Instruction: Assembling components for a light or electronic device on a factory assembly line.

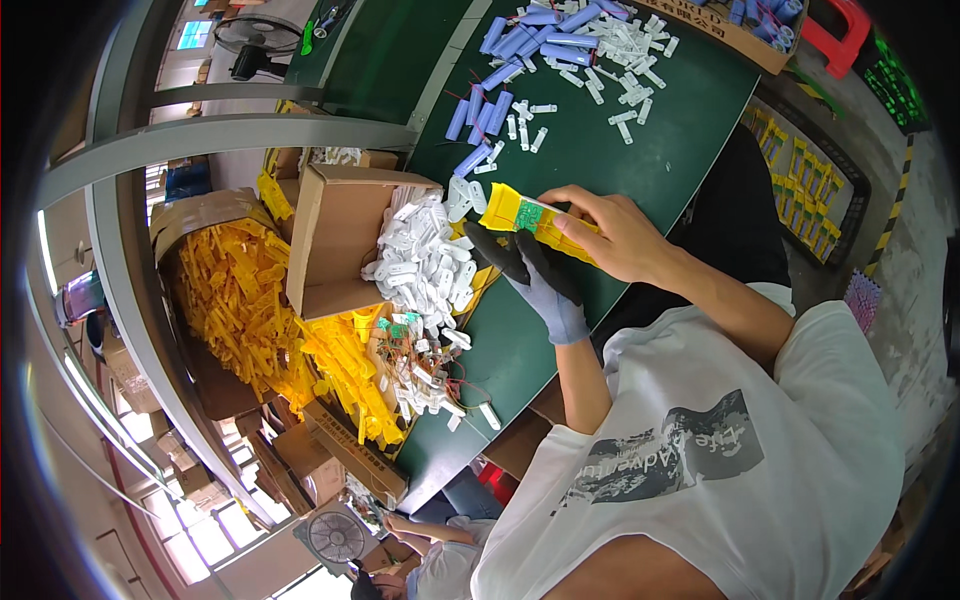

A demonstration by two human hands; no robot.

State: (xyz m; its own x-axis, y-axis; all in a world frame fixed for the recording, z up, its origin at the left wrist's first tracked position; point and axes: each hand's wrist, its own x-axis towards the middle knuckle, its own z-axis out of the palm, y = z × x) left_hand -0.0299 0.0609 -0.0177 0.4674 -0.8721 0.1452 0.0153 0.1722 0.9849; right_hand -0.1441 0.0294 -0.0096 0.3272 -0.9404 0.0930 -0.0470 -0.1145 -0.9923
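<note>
In front of my body, over the near edge of the green table, a yellow sheet-like piece with a small green circuit board (528, 215) on it is held between both hands. My right hand (610, 232) is bare and grips the piece from the right, its fingers closed along the upper edge and the thumb on top. My left hand (535, 283) wears a grey glove with dark fingertips. Its fingers are bent around the piece's lower left part, next to the board. Just left of the piece lie white plastic parts (463, 197); what is under the yellow piece is hidden.
Blue cylindrical cells (515, 42) and small white parts (630, 60) lie at the table's far side. A tipped cardboard box (340, 240) spills white casings (420, 260) beside yellow pieces (355, 370) and wired boards (410, 365). A black crate (850, 210) holds yellow pieces at right; another person (450, 560) sits below.
</note>
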